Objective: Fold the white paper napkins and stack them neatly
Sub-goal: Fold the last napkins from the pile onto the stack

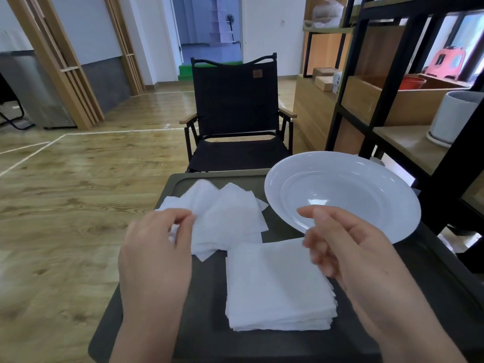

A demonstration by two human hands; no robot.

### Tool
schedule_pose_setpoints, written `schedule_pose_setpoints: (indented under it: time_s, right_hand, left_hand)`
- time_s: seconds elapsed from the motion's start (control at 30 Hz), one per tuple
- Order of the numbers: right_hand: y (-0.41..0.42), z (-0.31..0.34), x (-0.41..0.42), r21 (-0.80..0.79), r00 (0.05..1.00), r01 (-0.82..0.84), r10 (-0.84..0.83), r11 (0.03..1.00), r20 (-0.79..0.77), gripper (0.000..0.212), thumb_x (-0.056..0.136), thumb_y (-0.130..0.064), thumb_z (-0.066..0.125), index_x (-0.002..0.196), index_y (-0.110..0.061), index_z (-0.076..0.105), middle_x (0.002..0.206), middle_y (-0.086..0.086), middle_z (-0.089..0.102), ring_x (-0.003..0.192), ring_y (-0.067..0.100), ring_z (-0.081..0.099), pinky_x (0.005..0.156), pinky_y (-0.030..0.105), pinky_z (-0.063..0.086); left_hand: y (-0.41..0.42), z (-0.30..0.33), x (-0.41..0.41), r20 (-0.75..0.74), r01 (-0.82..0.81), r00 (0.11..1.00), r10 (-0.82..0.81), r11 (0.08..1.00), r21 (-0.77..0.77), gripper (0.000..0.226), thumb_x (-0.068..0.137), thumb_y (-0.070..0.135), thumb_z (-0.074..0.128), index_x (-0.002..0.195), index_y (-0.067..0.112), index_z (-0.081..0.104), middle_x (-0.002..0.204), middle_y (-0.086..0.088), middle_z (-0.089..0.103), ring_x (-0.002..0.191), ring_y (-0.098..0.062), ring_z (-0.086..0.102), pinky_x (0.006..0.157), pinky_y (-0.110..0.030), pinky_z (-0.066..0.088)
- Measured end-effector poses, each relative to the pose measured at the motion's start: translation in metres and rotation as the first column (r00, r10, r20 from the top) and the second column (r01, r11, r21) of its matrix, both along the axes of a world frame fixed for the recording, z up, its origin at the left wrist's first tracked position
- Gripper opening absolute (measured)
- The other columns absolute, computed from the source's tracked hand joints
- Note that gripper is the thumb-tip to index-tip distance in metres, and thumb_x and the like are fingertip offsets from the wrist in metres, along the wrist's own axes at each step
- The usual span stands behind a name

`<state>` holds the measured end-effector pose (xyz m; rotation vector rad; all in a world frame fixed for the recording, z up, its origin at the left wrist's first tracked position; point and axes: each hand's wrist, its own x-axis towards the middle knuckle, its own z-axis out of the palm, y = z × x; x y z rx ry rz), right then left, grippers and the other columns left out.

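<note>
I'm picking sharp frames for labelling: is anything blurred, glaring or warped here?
Head view: both the left hand and right hand are motion-blurred; the folded napkin stack stays fairly sharp; window highlights glare on the white plate; wide-angle distortion bends the black shelf frame.

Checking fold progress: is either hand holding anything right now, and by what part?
The left hand pinches the near-left edge of a loose napkin. The right hand holds nothing, fingers loosely curled above the folded stack.

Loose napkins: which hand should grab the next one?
Left. The left hand already pinches the loose napkins with its fingers; the right hand hovers over the folded stack, holding nothing.
</note>
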<state>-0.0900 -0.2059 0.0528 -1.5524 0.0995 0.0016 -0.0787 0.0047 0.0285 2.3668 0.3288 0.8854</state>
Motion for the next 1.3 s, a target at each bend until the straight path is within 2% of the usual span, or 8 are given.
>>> schedule_pose_setpoints:
  time_s: [0.13,0.2,0.37,0.6,0.77,0.9,1.1,1.3]
  right_hand:
    - [-0.001,0.004,0.0,0.381,0.916,-0.316,0.384,0.869,-0.119,0.08,0.07,-0.073,0.034,0.116,-0.017,0.069,0.106,0.009,0.076,0.093,0.017,0.074,0.069,0.022,0.06]
    - [0.0,0.001,0.0,0.499,0.871,-0.362,0.477,0.787,-0.12,0.093,0.062,-0.082,0.052,0.123,-0.014,0.068,0.12,0.011,0.071,0.111,0.023,0.069,0.087,0.029,0.058]
    - [-0.005,-0.001,0.0,0.695,0.943,-0.16,0.317,0.701,-0.103,0.052,0.066,-0.045,0.074,0.107,-0.013,0.075,0.115,0.016,0.073,0.103,0.031,0.071,0.089,0.049,0.057]
    - [-0.013,-0.003,-0.002,0.477,0.968,-0.093,0.191,0.874,-0.161,0.037,0.072,-0.018,0.07,0.108,-0.007,0.074,0.107,0.012,0.076,0.099,0.028,0.073,0.086,0.043,0.051]
    - [-0.017,-0.008,-0.006,0.099,0.941,-0.282,0.295,0.954,-0.168,0.043,0.074,-0.029,0.07,0.117,-0.023,0.07,0.113,-0.007,0.074,0.107,0.014,0.07,0.1,0.041,0.048]
    - [-0.016,-0.012,-0.007,-0.131,0.916,-0.392,0.372,0.911,-0.148,0.053,0.072,-0.054,0.063,0.124,-0.045,0.063,0.138,-0.018,0.055,0.128,0.005,0.053,0.111,0.039,0.038]
    - [-0.017,-0.006,-0.009,-0.141,0.867,-0.497,0.495,0.856,-0.055,0.026,0.089,-0.049,0.061,0.114,-0.05,0.067,0.127,-0.022,0.064,0.125,-0.002,0.053,0.108,0.032,0.041]
    - [-0.01,0.003,-0.007,-0.061,0.935,-0.35,0.352,0.935,0.028,0.03,0.084,-0.052,0.065,0.104,-0.031,0.074,0.099,-0.008,0.077,0.094,0.009,0.073,0.084,0.031,0.053]
  left_hand:
    - [-0.016,0.016,-0.008,0.207,0.277,0.927,-0.311,0.944,0.179,0.012,0.09,0.027,0.06,0.088,0.021,0.069,0.087,0.017,0.062,0.085,-0.01,0.053,0.077,-0.013,0.039]
    - [-0.024,0.02,-0.012,0.156,0.43,0.859,-0.488,0.852,0.299,0.013,0.09,0.027,0.057,0.087,0.022,0.069,0.091,0.015,0.065,0.09,-0.008,0.054,0.081,-0.022,0.044]
    - [-0.034,0.022,-0.016,-0.057,0.691,0.695,-0.717,0.644,0.327,0.014,0.092,0.036,0.053,0.088,0.031,0.065,0.103,0.022,0.065,0.11,0.001,0.054,0.087,-0.029,0.044]
    - [-0.033,0.024,-0.018,0.062,0.61,0.775,-0.629,0.77,0.186,0.018,0.088,0.043,0.057,0.095,0.032,0.069,0.105,0.023,0.064,0.11,0.003,0.055,0.093,-0.018,0.041]
    - [-0.032,0.022,-0.015,0.0,0.579,0.815,-0.58,0.813,0.064,0.036,0.085,0.055,0.053,0.121,0.048,0.054,0.126,0.033,0.051,0.127,0.003,0.044,0.1,-0.017,0.037]
    - [-0.03,0.022,-0.017,-0.115,0.638,0.741,-0.661,0.748,-0.183,0.035,0.077,0.064,0.057,0.111,0.058,0.057,0.118,0.042,0.054,0.117,0.013,0.046,0.078,-0.017,0.045]
    - [-0.026,0.026,-0.019,-0.002,0.642,0.743,-0.67,0.713,-0.281,0.015,0.071,0.049,0.071,0.086,0.044,0.071,0.099,0.027,0.07,0.1,0.003,0.061,0.055,-0.022,0.047]
    - [-0.024,0.026,-0.021,0.069,0.599,0.791,-0.608,0.745,-0.294,0.027,0.067,0.06,0.062,0.078,0.037,0.071,0.091,0.018,0.072,0.079,-0.018,0.065,0.07,-0.028,0.048]
